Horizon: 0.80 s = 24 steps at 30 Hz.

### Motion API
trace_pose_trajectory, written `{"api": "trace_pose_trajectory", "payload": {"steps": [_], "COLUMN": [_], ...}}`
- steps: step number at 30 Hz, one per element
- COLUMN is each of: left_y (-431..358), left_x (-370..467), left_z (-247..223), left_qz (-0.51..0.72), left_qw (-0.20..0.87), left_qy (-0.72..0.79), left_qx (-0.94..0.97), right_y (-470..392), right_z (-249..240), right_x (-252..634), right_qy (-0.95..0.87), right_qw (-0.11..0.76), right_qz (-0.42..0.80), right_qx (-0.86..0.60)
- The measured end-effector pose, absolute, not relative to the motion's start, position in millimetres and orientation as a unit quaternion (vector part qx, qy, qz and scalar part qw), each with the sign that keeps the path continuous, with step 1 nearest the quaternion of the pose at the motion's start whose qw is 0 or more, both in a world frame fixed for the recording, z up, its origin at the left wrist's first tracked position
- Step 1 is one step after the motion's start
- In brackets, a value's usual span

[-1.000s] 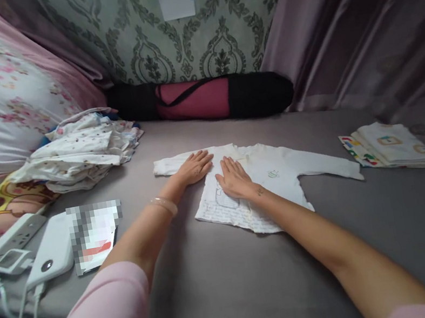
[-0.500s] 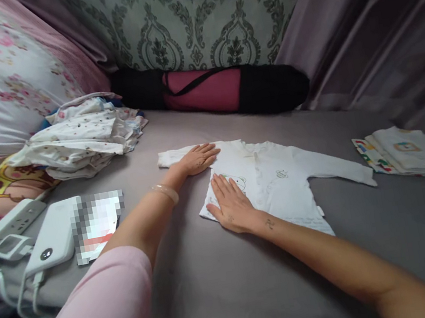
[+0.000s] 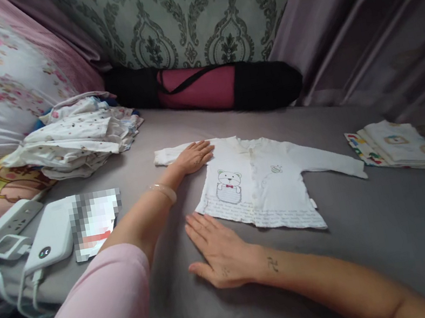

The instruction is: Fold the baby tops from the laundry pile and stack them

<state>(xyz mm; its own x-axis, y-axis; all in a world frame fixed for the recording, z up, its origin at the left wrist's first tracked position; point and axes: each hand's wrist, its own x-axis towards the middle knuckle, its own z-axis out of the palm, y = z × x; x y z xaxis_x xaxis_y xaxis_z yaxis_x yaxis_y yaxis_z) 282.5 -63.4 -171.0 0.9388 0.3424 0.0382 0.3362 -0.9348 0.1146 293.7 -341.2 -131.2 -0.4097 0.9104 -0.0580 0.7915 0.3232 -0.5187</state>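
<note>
A small white baby shirt (image 3: 284, 190) with a bear print and a little bee lies spread out on the grey sheet (image 3: 377, 256), both sleeves stretched sideways. My left hand (image 3: 195, 157) rests flat on its left shoulder and sleeve, fingers extended and open. Just below the shirt's lower left corner is my right hand (image 3: 222, 250), palm down, with its fingers out straight and the thumb apart. It holds nothing, and its fingertips are close to the hem.
Folded baby clothes (image 3: 403, 144) lie at the right. A heap of clothes (image 3: 77, 136) sits at the left behind a power strip (image 3: 6, 228), a white power bank (image 3: 51, 234) and a blurred phone-like item (image 3: 98, 223). A black and pink long bag (image 3: 200, 87) lies along the wall.
My right hand has slid down off the shirt's front onto the sheet, uncovering the bear print. My left hand has stayed on the shoulder.
</note>
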Motion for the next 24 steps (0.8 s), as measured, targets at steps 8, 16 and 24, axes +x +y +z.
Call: {"api": "trace_pose_trajectory", "payload": {"steps": [8,16,24], "left_y": [-119,-209,-222], "left_x": [238,198,202], "left_z": [-137,-135,-145], "left_qz": [0.231,0.113,0.125], "left_qw": [0.102,0.326,0.332], "left_qy": [0.313,0.413,0.494], "left_qx": [0.916,0.843,0.794], "right_y": [-317,-202,-164], "right_z": [-107,-133,-137], "right_x": [348,403,379], "right_qy": [-0.756,-0.640,-0.631], "right_qw": [0.251,0.246,0.127], "right_qz": [0.352,0.154,0.140], "right_qx": [-0.492,-0.712,-0.752]}}
